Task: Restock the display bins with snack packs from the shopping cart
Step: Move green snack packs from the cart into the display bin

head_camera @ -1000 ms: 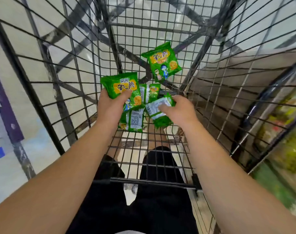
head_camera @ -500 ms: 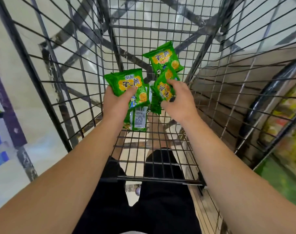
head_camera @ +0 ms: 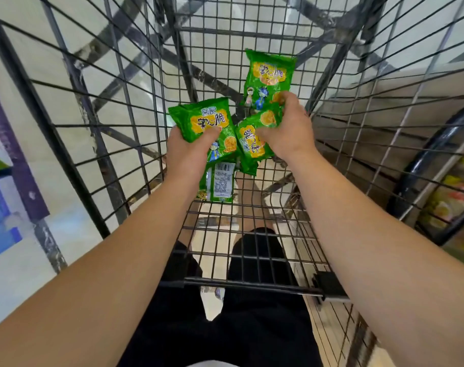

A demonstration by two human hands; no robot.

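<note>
Inside cart, snack packs gripped by both hands

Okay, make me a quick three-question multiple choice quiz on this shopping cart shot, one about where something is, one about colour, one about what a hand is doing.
1. Where does the barcode-side-up green foil snack pack lie?
A. on the wire cart floor
B. on a shelf
C. in the right hand

2. What is the packs' main colour?
A. red
B. green
C. blue

3. What is the left hand doing?
A. hanging idle
B. gripping the cart rim
C. gripping a green snack pack

Key: 1 A, it rests on the black wire shopping cart mesh below both hands; 2 B, every pack is green; 3 C, its thumb clamps the front-facing green pack, while the right hand holds others.
</note>
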